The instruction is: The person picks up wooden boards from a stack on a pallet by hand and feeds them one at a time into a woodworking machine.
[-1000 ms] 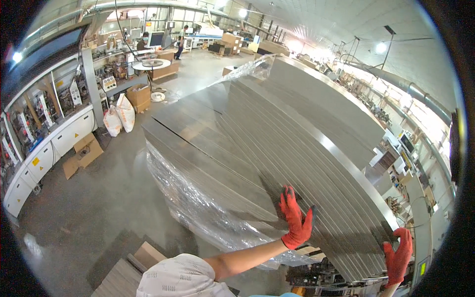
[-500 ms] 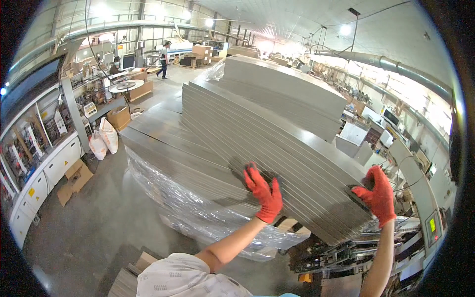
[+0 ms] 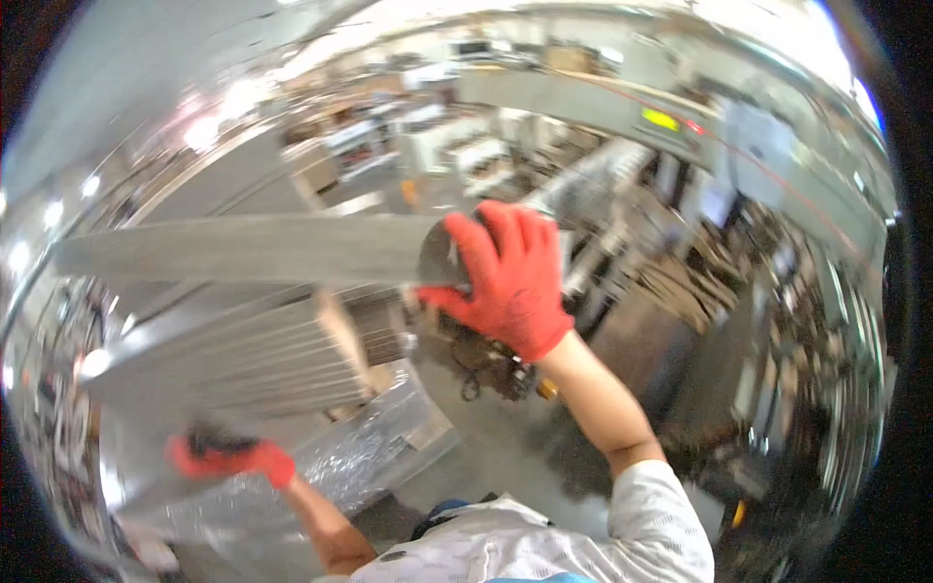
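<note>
My right hand, in a red glove with a dark palm, grips the right end of a long grey board. The board is lifted and stretches leftward above a stack of similar boards. My left hand, gloved the same way, is at the lower left beside the stack, away from the lifted board. Motion blurs it, but its fingers look spread with nothing in them. Under the stack lies a lower pile partly wrapped in clear plastic film.
Another tall grey board stack stands farther back. On the right runs a long machine frame with a lit green display. Blurred machinery fills the right side. Grey floor shows between the stack and the machinery.
The view has swung to the right. My right hand has taken hold of a board and lifted it off the stack. My left hand has come away from the stack's side edges.
</note>
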Available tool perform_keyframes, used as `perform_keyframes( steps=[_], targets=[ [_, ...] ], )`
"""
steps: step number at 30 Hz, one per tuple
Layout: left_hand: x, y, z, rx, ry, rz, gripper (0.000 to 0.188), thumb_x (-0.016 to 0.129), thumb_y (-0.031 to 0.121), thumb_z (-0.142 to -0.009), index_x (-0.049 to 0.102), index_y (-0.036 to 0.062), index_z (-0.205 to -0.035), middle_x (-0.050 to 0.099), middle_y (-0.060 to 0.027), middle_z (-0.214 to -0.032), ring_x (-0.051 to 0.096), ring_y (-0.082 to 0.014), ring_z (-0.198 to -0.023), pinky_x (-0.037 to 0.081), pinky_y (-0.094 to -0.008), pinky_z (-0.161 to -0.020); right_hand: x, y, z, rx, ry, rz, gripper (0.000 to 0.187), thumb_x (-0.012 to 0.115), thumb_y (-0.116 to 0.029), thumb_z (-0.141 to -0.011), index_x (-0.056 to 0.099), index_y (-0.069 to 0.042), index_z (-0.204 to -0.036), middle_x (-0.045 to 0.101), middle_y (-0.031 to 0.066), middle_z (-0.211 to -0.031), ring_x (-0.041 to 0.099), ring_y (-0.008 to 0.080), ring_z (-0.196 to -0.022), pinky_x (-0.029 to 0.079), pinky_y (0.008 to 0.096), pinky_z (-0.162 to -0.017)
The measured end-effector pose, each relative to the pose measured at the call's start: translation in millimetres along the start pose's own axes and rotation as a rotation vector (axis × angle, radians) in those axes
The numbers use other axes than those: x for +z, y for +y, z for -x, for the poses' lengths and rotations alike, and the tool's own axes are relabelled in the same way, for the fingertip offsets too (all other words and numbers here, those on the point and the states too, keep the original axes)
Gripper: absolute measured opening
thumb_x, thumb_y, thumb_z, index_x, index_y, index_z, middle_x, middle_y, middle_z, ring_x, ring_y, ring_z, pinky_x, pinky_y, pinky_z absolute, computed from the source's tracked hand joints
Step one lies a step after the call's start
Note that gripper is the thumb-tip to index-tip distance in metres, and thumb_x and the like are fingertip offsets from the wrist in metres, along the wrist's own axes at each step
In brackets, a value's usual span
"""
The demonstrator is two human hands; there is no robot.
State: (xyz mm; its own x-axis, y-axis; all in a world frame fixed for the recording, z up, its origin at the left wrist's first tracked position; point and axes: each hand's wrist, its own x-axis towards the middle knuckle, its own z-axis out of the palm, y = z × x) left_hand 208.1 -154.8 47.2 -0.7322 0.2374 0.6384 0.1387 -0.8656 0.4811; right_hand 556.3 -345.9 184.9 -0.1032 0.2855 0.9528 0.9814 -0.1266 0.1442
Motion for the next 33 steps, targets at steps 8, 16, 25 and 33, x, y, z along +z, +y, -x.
perform_keyframes(
  steps=[8, 16, 25, 33],
  targets=[
    [59, 163, 251, -0.435, -1.17, 0.299, 0.086, 0.08, 0.022, -0.083, 0.029, -0.0053, -0.147, 0.047, -0.0149, -0.133, 0.051, -0.0237, -0.119, 0.04, -0.0394, -0.105, -19, 29, 241, 0.754, -0.071, -0.374, 0.059, 0.089, -0.03, -0.064, 0.061, -0.006, -0.111, 0.058, 0.0179, -0.104, 0.06, 0.034, -0.091, 0.051, 0.0424, -0.075],
    [141, 242, 420, -0.965, -1.549, 0.253, 0.08, 0.079, 0.012, -0.077, 0.035, -0.0036, -0.142, 0.058, -0.015, -0.12, 0.057, -0.0258, -0.109, 0.045, -0.0396, -0.101, -29, 59, 354, 1.104, -0.11, -0.51, 0.062, 0.085, -0.02, -0.074, 0.056, -0.004, -0.127, 0.064, 0.0149, -0.114, 0.065, 0.0276, -0.103, 0.053, 0.0383, -0.09],
    [211, 80, 611, -0.219, -1.621, 0.37, 0.069, 0.081, 0.027, -0.066, 0.058, 0.0026, -0.126, 0.068, -0.0185, -0.107, 0.068, -0.0368, -0.094, 0.054, -0.0433, -0.083, 12, 276, 345, 1.112, 0.157, -0.669, 0.064, 0.059, -0.019, -0.098, 0.031, -0.001, -0.153, 0.039, 0.0156, -0.15, 0.042, 0.0251, -0.136, 0.035, 0.0388, -0.112],
    [212, 50, 605, 0.037, -1.966, -0.08, 0.068, 0.084, 0.034, -0.063, 0.062, 0.0092, -0.123, 0.065, -0.0106, -0.104, 0.063, -0.0315, -0.101, 0.048, -0.0455, -0.087, 100, 412, 400, 1.575, 0.403, -0.502, 0.049, 0.058, -0.027, -0.103, 0.047, 0.006, -0.136, 0.06, 0.0133, -0.126, 0.053, 0.0179, -0.112, 0.042, 0.0329, -0.101]
  ],
)
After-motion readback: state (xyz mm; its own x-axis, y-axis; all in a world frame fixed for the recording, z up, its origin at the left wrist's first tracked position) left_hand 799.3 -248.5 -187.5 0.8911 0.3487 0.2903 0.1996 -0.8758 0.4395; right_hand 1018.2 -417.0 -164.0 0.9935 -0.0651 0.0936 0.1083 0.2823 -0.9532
